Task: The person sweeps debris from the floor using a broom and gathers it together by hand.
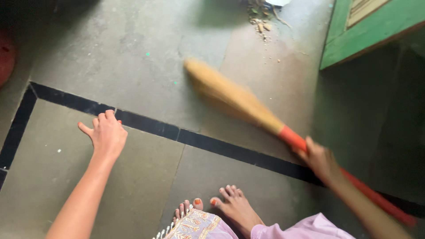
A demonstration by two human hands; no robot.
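Hands: right (321, 160) grips broom (248, 106) over grey stone floor (133, 53); left (106, 135) loosely curled, empty; green door (376, 24).

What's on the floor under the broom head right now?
Under the broom head only bare grey floor shows; the blurred bristles hide what lies directly beneath. A small debris pile sits beyond the tip. The right hand grips the orange handle.

- 1 broom (239, 102), straw head, orange handle
- 2 hands: left hand (107, 135), right hand (321, 160)
- 2 bare feet (234, 206)
- 1 debris pile (261, 20)
- 1 green door (367, 26)
- 1 black floor stripe (212, 144)
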